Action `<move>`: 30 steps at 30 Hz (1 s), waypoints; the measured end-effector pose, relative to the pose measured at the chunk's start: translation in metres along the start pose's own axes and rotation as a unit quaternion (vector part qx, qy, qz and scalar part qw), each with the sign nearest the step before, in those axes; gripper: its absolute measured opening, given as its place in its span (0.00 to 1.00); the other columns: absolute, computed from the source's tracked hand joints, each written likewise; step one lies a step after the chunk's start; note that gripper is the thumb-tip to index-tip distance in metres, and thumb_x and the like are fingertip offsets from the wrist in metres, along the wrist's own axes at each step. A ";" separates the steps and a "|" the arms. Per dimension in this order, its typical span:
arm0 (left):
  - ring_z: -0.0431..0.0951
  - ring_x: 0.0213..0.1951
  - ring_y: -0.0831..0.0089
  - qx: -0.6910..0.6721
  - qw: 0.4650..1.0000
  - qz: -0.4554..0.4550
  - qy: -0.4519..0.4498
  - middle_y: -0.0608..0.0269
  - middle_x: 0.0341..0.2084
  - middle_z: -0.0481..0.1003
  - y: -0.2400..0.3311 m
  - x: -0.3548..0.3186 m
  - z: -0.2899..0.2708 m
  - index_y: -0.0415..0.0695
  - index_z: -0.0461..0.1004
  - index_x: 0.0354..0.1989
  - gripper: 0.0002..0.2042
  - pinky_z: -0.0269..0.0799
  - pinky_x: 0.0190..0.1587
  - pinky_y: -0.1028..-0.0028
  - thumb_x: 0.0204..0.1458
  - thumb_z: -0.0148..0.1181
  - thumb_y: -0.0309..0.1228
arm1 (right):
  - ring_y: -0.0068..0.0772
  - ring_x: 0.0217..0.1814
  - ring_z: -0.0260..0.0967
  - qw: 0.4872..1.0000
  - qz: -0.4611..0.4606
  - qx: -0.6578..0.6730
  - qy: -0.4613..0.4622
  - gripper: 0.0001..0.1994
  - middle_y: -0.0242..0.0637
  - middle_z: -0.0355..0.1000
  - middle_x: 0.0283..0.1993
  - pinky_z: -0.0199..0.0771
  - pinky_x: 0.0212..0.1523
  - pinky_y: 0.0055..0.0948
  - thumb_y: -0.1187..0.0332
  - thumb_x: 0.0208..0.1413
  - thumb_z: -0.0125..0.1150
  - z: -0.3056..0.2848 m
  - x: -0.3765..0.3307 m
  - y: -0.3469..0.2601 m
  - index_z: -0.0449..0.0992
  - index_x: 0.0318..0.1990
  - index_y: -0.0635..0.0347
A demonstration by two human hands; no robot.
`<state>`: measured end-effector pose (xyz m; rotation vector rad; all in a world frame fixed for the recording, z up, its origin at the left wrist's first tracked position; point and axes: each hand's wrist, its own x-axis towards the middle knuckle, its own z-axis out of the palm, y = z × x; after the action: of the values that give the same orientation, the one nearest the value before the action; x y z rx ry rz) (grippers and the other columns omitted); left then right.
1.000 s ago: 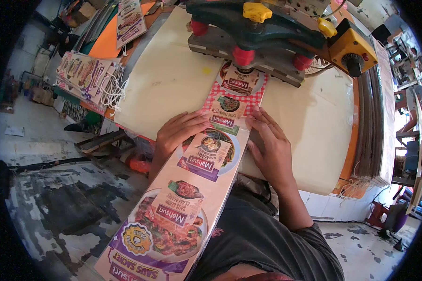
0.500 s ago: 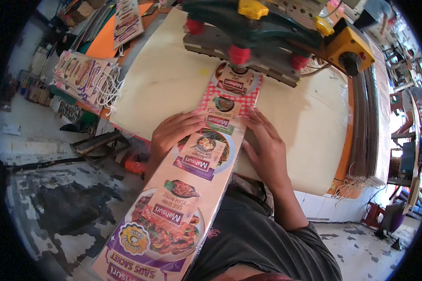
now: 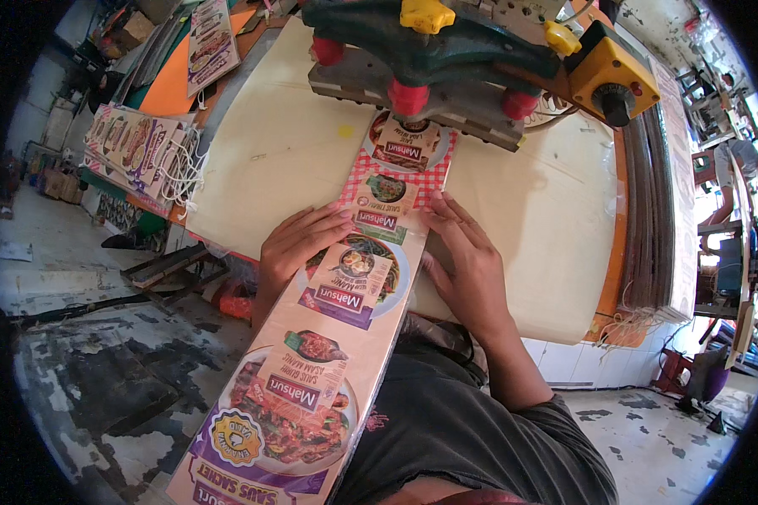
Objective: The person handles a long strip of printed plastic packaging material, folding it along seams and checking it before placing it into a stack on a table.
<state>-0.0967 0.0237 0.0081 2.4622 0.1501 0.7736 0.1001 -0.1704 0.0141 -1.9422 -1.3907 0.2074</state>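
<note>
A long printed cardboard strip (image 3: pixel 274 332), glossy and peach-coloured with pictures of food, slopes from my lap up onto the cream work surface. Its far end lies at the grey metal bar (image 3: pixel 459 114) of a dark green press (image 3: pixel 480 52). My left hand (image 3: pixel 299 248) lies along the strip's left edge, fingers together on top and thumb hidden. At the opposite edge, my right hand (image 3: pixel 465 265) holds the strip with bent fingers, its thumb lower down beside the edge. Both hands are on the near side of the bar, apart from it.
A yellow control box (image 3: pixel 612 74) with a black knob hangs at the press's right. Printed cards with white strings (image 3: pixel 139 151) lie in a pile at the left. Tall stacked boards (image 3: pixel 661 202) line the right side. The cream sheet (image 3: pixel 547 244) covers the table.
The whole scene sits slightly further left and the press a little higher in view. Both hands keep their places on the strip, and its far end remains at the bar.
</note>
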 end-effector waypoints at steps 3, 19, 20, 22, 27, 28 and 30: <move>0.80 0.58 0.52 -0.007 1.000 0.005 0.005 0.49 0.51 0.82 0.002 0.001 -0.003 0.35 0.80 0.49 0.23 0.69 0.63 0.54 0.45 0.69 0.37 | 0.49 0.75 0.62 1.000 0.003 0.007 0.004 0.25 0.47 0.67 0.71 0.68 0.69 0.44 0.78 0.45 0.71 0.000 0.002 -0.002 0.75 0.55 0.61; 0.80 0.58 0.51 -0.027 1.000 0.001 0.003 0.47 0.51 0.81 0.003 0.002 -0.007 0.34 0.80 0.49 0.24 0.70 0.63 0.55 0.44 0.69 0.36 | 0.50 0.74 0.62 1.000 0.009 0.004 0.005 0.27 0.49 0.70 0.68 0.68 0.69 0.45 0.78 0.44 0.72 0.003 0.002 -0.006 0.75 0.56 0.61; 0.80 0.58 0.52 -0.025 1.000 -0.004 0.005 0.47 0.51 0.81 0.005 0.002 -0.006 0.34 0.80 0.49 0.24 0.70 0.63 0.55 0.44 0.69 0.36 | 0.50 0.74 0.62 1.000 0.010 0.002 0.004 0.27 0.49 0.70 0.67 0.68 0.69 0.45 0.77 0.44 0.72 0.002 0.002 -0.005 0.75 0.56 0.61; 0.80 0.58 0.52 -0.023 1.000 -0.006 0.003 0.47 0.51 0.81 0.005 0.003 -0.005 0.34 0.80 0.49 0.24 0.70 0.63 0.55 0.44 0.69 0.36 | 0.50 0.74 0.62 1.000 0.009 0.007 0.006 0.28 0.48 0.70 0.67 0.67 0.69 0.45 0.77 0.44 0.73 0.001 0.002 -0.003 0.75 0.57 0.61; 0.76 0.63 0.52 -0.110 0.994 0.022 0.004 0.45 0.52 0.80 -0.029 -0.014 0.006 0.34 0.78 0.52 0.24 0.68 0.65 0.55 0.49 0.70 0.37 | 0.49 0.73 0.64 1.000 0.001 -0.002 0.013 0.28 0.46 0.71 0.67 0.66 0.70 0.44 0.73 0.46 0.74 0.003 0.003 0.000 0.76 0.58 0.58; 0.75 0.63 0.52 -0.117 0.993 0.025 0.014 0.44 0.52 0.80 -0.031 -0.022 -0.003 0.34 0.77 0.52 0.24 0.68 0.65 0.55 0.50 0.70 0.37 | 0.49 0.73 0.64 1.000 -0.014 0.016 0.009 0.28 0.45 0.71 0.67 0.66 0.70 0.44 0.72 0.47 0.74 -0.003 0.002 -0.006 0.76 0.59 0.58; 0.74 0.64 0.52 -0.162 0.984 0.066 0.023 0.44 0.53 0.80 -0.051 -0.023 0.008 0.34 0.77 0.53 0.24 0.67 0.66 0.54 0.51 0.69 0.38 | 0.50 0.70 0.67 0.999 -0.022 0.036 0.020 0.27 0.44 0.73 0.66 0.67 0.68 0.44 0.69 0.48 0.74 -0.007 -0.002 -0.001 0.77 0.59 0.56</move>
<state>-0.1086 0.0568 -0.0364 2.1612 -0.1164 0.8397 0.1022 -0.1751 0.0195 -1.8447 -1.3802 0.1941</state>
